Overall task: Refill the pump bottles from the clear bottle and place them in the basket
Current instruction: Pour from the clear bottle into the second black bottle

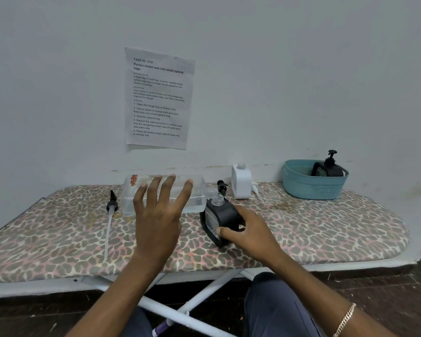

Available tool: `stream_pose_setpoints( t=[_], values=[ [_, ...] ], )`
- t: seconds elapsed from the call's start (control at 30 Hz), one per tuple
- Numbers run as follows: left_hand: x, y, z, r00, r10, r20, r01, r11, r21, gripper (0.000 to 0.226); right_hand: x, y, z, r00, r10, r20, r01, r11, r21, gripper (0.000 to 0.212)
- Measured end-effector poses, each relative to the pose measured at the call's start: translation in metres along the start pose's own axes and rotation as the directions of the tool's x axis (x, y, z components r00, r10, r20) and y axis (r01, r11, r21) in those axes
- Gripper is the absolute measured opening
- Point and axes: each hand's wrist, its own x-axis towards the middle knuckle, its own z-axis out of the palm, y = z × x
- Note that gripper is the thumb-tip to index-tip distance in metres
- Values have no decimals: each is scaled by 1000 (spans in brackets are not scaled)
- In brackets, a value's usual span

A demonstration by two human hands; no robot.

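Left grip (158,215) holds clear bottle (197,190), mouth over black pump bottle (225,216) in right grip (250,232)

Your left hand (156,215) holds the clear bottle (197,198) on its side, fingers (167,188) spread across it, its mouth just over the open neck of the black pump bottle (223,216). Your right hand (250,229) grips that black bottle, which is tilted on the ironing board (326,222) (leopard-print cover). A loose pump (111,205) with a long tube lies to the left. Near the wall, a white bottle (241,182) stands upright and uncapped. Further right, the teal basket (309,186) holds a second black bottle (328,167), pump on.
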Motion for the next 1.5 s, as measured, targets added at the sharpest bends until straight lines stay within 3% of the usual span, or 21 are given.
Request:
stream_pose_setpoints(
  t=[1.5],
  values=[
    [1, 0, -1, 1000, 5, 0, -5, 1000, 12, 88, 0, 0, 0, 1000, -4, -3, 4, 1000, 1, 40]
  ],
)
